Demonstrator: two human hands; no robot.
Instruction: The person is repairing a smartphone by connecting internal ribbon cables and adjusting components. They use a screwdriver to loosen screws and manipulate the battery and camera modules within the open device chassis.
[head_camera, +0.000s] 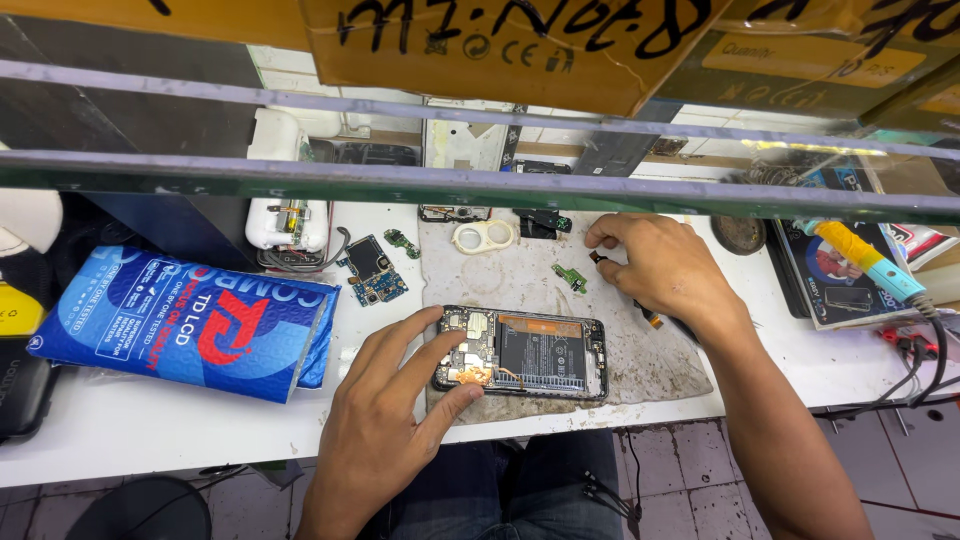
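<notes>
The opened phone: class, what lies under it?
The phone lies on a stained grey mat on the white table. The mat beneath the phone is covered.
</notes>
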